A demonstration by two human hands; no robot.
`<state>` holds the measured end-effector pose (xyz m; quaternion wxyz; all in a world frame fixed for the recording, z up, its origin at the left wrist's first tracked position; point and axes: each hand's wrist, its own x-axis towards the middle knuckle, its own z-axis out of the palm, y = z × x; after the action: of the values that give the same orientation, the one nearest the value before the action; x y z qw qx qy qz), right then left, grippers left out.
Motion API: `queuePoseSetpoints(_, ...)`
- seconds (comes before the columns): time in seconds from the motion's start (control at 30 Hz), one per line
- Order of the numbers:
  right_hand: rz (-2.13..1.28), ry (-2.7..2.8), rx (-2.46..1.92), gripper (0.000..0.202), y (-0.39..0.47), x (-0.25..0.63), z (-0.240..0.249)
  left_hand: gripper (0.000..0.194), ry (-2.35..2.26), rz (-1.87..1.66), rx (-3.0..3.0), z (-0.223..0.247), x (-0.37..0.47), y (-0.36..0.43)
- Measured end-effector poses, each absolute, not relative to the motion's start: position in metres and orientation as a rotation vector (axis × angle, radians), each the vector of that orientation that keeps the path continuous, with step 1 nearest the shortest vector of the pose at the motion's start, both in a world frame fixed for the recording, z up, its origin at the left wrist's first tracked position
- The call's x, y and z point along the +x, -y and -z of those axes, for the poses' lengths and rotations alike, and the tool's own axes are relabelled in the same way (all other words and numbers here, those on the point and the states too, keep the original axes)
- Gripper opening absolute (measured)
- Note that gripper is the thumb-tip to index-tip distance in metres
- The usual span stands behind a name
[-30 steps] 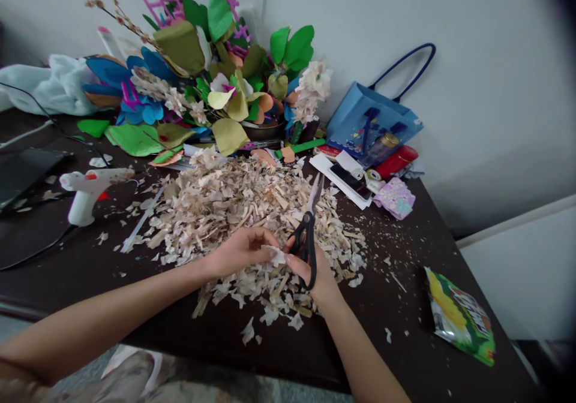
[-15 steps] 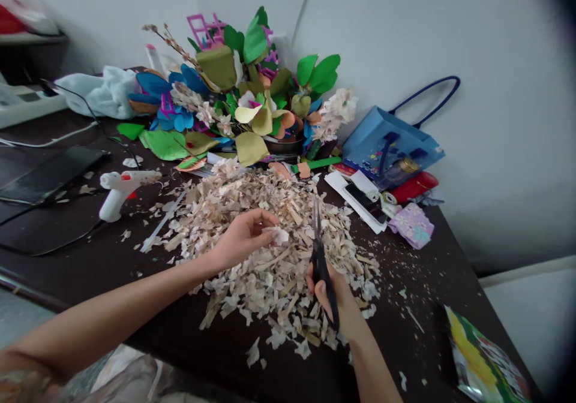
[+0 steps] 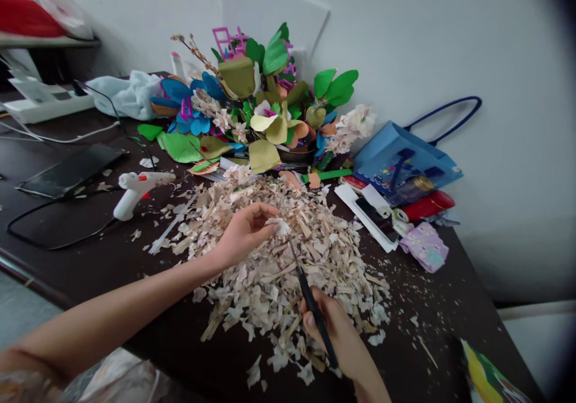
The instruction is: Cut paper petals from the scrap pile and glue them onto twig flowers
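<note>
A small whitish scrap (image 3: 279,227) is pinched between the thumb and fingers of my left hand (image 3: 247,232), above a wide pile of pale, papery scraps (image 3: 270,283). My right hand (image 3: 330,325) is wrapped round the black handles of a pair of scissors (image 3: 310,298). The scissors look edge-on, their blades pointing up and left, with the tip just below the scrap. Whether the tip touches the scrap I cannot tell. Palm and fingers partly hide the scissors' handles.
Behind the pile stand colourful artificial flowers (image 3: 265,121). A white glue gun (image 3: 130,196) with its cord lies left, near a dark tablet (image 3: 72,169). On the right are a blue bag (image 3: 400,157), a phone (image 3: 375,214), a floral cloth (image 3: 425,247) and a green-yellow packet (image 3: 486,373).
The scissors have swung from nearly upright to leaning left, their tip now close to the scrap in my left hand. The surroundings have shifted right and slightly down in the view.
</note>
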<state>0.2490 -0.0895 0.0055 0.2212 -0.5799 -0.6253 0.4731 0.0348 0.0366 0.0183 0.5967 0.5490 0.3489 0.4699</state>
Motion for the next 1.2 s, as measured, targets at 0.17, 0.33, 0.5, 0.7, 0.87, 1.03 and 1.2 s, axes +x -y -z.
queuePoseSetpoints(0.17,-1.373,1.63,-1.574,0.025,0.0891,0.2453,-0.0031,0.024,-0.806,-1.103,1.288,-0.0177,0.0361,-0.0349)
queuePoseSetpoints(0.33,-1.406,1.621,-1.534,0.028,0.089,0.2459,-0.0039,0.025,-0.773,-1.089,1.287,-0.0172,0.0366,-0.0345)
queuePoseSetpoints(0.5,-1.438,1.589,-1.541,0.031,0.0882,0.2455,-0.006,0.025,-0.759,-1.068,1.259,-0.0146,0.0373,-0.0344)
queuePoseSetpoints(0.7,-1.519,1.51,-1.562,0.039,0.0869,0.2428,-0.0052,0.027,-0.766,-1.032,1.195,-0.014,0.0377,-0.0352)
queuePoseSetpoints(0.87,-1.548,1.498,-1.565,0.044,0.0869,0.2432,-0.004,0.028,-0.773,-1.017,1.195,-0.0126,0.0368,-0.0365)
queuePoseSetpoints(1.03,-1.548,1.502,-1.576,0.049,0.0872,0.2431,-0.0047,0.027,-0.758,-1.004,1.215,-0.0118,0.0356,-0.037)
queuePoseSetpoints(1.2,-1.532,1.505,-1.581,0.047,0.0871,0.2416,-0.0072,0.028,-0.773,-0.999,1.219,-0.0137,0.0353,-0.0365)
